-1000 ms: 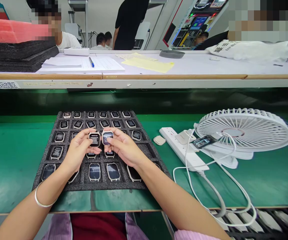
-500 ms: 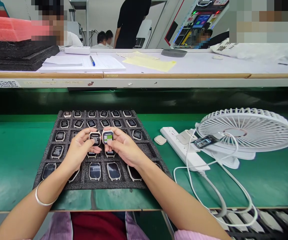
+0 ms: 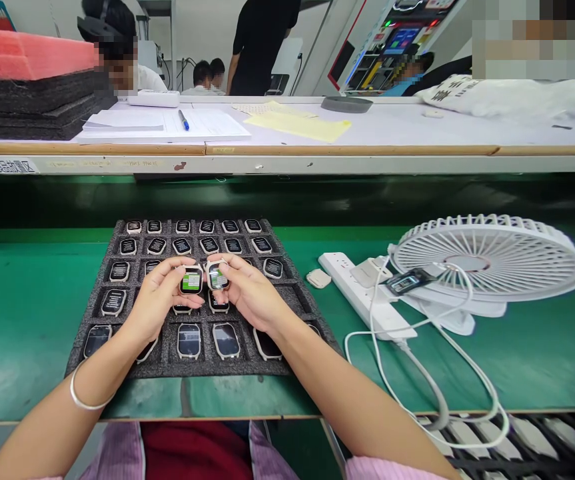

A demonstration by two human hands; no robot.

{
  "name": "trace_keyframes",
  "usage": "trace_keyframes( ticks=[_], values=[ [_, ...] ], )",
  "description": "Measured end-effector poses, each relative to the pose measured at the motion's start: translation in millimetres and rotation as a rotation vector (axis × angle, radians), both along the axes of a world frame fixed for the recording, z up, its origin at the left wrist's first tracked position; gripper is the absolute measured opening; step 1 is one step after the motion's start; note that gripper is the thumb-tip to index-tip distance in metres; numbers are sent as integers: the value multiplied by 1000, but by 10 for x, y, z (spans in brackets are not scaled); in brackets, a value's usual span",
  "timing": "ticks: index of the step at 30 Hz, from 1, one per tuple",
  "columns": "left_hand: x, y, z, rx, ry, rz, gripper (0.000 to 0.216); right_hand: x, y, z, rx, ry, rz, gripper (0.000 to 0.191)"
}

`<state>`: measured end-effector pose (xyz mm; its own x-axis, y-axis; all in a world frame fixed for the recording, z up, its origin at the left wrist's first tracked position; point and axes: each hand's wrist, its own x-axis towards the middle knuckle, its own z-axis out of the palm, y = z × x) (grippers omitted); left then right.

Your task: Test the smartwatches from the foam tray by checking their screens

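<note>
A black foam tray [image 3: 294,299] lies on the green bench and holds several small watch bodies in rows. My left hand [image 3: 154,300] is closed on one watch body [image 3: 191,281] whose screen glows green and white. My right hand [image 3: 250,293] is closed on a second watch body [image 3: 216,275], tilted, with a lit screen and my thumb across it. Both hands hover side by side over the middle of the tray. A silver bangle sits on my left wrist.
A white fan [image 3: 487,257] lies at the right with a small device [image 3: 407,282] on it. A white power strip [image 3: 367,293] and looping cables [image 3: 417,373] run beside it. A raised shelf [image 3: 287,160] carries papers, a pen and stacked foam [image 3: 32,87]. Other people sit and stand beyond it.
The screen of the watch body in my left hand went from dark text to green and white. The one in my right hand lit earlier and is now tilted, with my thumb on it.
</note>
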<state>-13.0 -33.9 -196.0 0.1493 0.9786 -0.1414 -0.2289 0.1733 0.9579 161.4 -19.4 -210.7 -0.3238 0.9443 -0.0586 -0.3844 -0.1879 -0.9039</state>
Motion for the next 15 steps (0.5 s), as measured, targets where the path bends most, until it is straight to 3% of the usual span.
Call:
trace_keyframes(
  ticks=[15],
  values=[
    [11, -16, 16, 4, -9, -14, 35, 16, -12, -16, 22, -26, -3, 37]
  ],
)
